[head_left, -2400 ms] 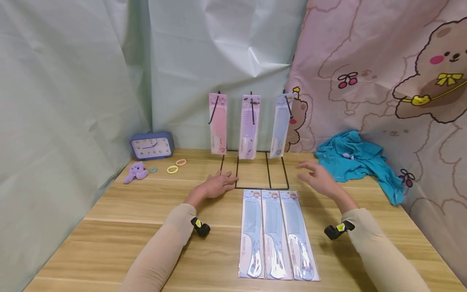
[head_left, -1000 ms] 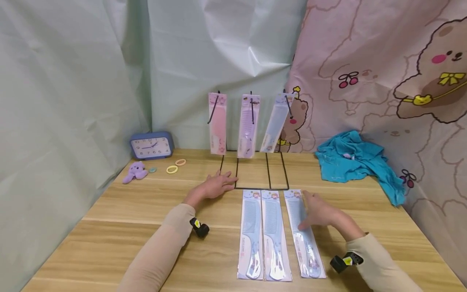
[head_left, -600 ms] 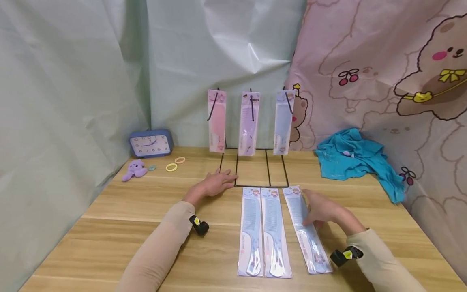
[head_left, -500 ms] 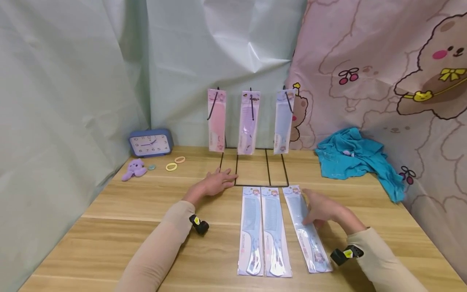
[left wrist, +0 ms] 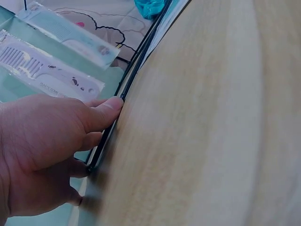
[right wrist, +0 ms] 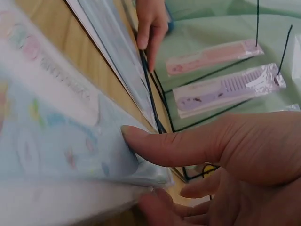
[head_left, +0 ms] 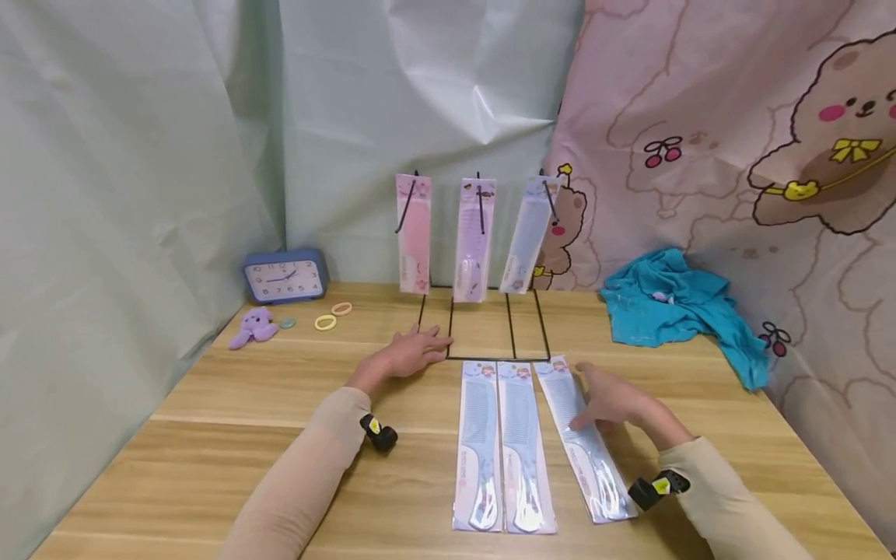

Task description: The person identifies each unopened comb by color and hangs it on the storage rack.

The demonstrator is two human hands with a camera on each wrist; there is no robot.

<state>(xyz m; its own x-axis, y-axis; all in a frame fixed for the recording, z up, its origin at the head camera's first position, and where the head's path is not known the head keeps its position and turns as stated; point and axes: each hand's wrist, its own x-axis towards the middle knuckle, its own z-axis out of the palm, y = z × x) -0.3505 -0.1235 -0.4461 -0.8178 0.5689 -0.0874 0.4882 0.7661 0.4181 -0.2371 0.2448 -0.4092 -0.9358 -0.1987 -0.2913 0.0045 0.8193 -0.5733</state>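
Three blue combs in clear packaging lie side by side before a black wire rack (head_left: 498,358). My right hand (head_left: 616,399) pinches the rightmost packaged comb (head_left: 595,465), which lies slanted, apart from the middle packaged comb (head_left: 519,435) and left packaged comb (head_left: 478,435). In the right wrist view, the thumb (right wrist: 174,146) presses its face; the other fingers sit at its edge and are partly hidden. My left hand (head_left: 409,354) rests at the rack's front left corner with spread, fairly straight fingers; its thumb (left wrist: 106,113) touches the base wire.
Pink (head_left: 414,241), purple (head_left: 470,257) and blue (head_left: 526,241) packaged combs hang from the rack's hooks. At left are an alarm clock (head_left: 285,278), a purple plush toy (head_left: 255,325) and small rings (head_left: 325,322). A teal cloth (head_left: 672,303) lies crumpled at right.
My right hand has come down onto the rightmost packaged comb, pulled it away from the other two and turned it slightly. The hanging blue package has been swinging. The left hand has stayed put.
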